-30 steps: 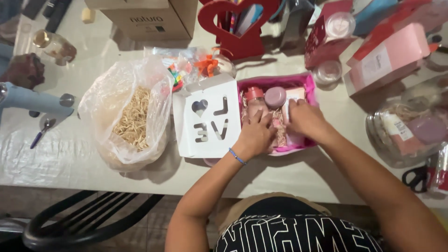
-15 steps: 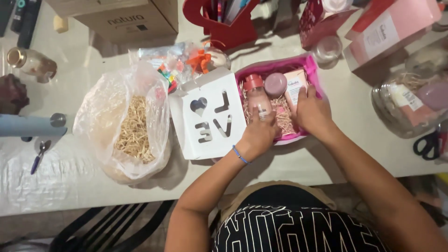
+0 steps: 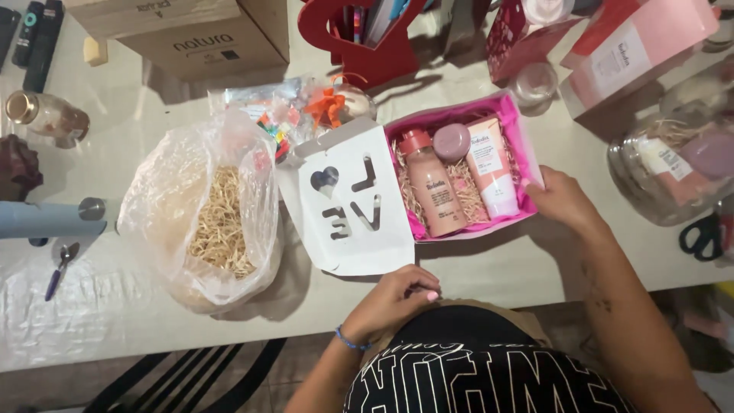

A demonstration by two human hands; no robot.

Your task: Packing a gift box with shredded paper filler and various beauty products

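A pink-lined gift box [image 3: 527,153] lies open on the table. Inside, on straw, lie a pink bottle with a red cap [image 3: 432,187], a round pink jar [image 3: 451,141] and a pale pink tube [image 3: 491,164]. The box's white lid [image 3: 352,203], with cut-out letters and a heart, lies flat to its left. My right hand [image 3: 564,200] grips the box's right edge. My left hand [image 3: 394,300] rests at the table's near edge, below the lid, with curled fingers and nothing in it.
A clear plastic bag of straw [image 3: 210,218] sits left of the lid. Cardboard boxes [image 3: 202,34], a red heart-shaped holder [image 3: 367,38], a pink box [image 3: 642,46], a glass jar [image 3: 673,157], scissors [image 3: 703,233] and small candies [image 3: 283,115] surround the work area. A black chair [image 3: 183,375] stands below the table.
Both hands have come out of the box. The left hand drew back to the table's near edge; the right hand moved to the box's right side. The products now show uncovered.
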